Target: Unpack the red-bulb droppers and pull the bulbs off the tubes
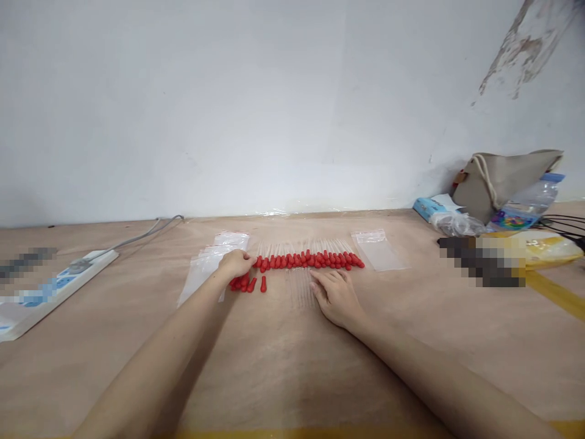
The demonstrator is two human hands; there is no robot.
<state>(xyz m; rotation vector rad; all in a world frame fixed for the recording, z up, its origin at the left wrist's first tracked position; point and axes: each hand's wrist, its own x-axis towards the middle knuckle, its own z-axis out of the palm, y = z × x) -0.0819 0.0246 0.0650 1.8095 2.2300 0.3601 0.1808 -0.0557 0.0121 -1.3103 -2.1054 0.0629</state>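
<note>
My left hand (236,264) is closed, its fingertips together at the leftmost bulb of a row of glass droppers with red rubber bulbs (301,260). The droppers lie side by side, bulbs toward me and clear tubes toward the wall. Beneath that hand sits a small pile of loose red bulbs (240,283), and one single bulb (263,285) lies just to its right. My right hand (337,296) rests palm down with its fingers apart, beside bare glass tubes (300,289) in front of the row. Its fingertips are near the tubes; contact is hard to tell.
Clear zip bags lie left (201,274) and right (381,251) of the droppers. A white power strip (98,265) with a grey cable is at the left. On the right are a grey bag (498,177), a blue packet (429,207), plastic packaging (525,210) and a yellow packet (548,247).
</note>
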